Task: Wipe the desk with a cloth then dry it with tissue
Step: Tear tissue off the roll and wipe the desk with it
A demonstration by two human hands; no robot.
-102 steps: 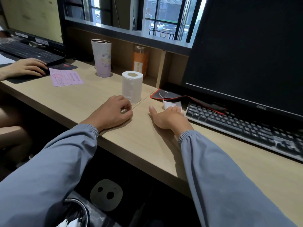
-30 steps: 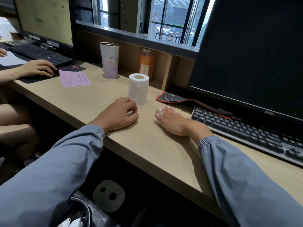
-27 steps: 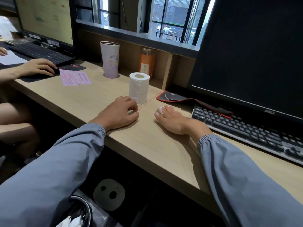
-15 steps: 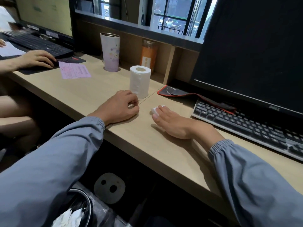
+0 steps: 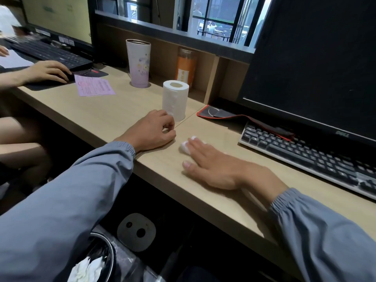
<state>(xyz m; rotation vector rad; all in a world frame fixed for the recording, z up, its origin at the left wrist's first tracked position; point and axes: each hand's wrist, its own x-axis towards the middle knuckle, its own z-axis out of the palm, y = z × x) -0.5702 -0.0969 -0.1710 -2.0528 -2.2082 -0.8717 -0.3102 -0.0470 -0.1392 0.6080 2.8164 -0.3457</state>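
Tissue (image 5: 184, 147) lies wadded under the fingertips of our right hand (image 5: 213, 166), near the front edge of the desk (image 5: 105, 112) and just right of the seam between its two boards. That hand is flat, palm down, its fingers straight and released, pressing the white wad onto the wood. Only a small part of the wad shows past the fingertips, and the hand is somewhat blurred. Our left hand (image 5: 150, 131) rests on the desk just left of the seam, its fingers loosely clenched, with the thumb tip against the forefinger. The two hands are near each other but apart. Both our arms wear grey-blue sleeves (image 5: 81, 190) gathered at the wrist.

Just behind the left hand a tissue roll (image 5: 175, 100) stands upright. The knuckles overlap its foot from where we look, and we cannot tell whether they touch it. Farther back stand a lilac tumbler (image 5: 139, 64) and an orange bottle (image 5: 186, 68). To the right of our right hand lies a dark keyboard (image 5: 305, 157), set before a monitor (image 5: 315, 58) with a dark screen. A black mouse pad (image 5: 221, 113) with a red edge lies behind the keyboard's left end.

Toward the left end of the desk a pink paper (image 5: 93, 88) lies flat. Beside it another person's hand (image 5: 46, 73) rests over a dark mat (image 5: 40, 85), before a second keyboard (image 5: 50, 53) and a second monitor (image 5: 57, 17). Under the desk a bin (image 5: 110, 259) holds crumpled white paper.
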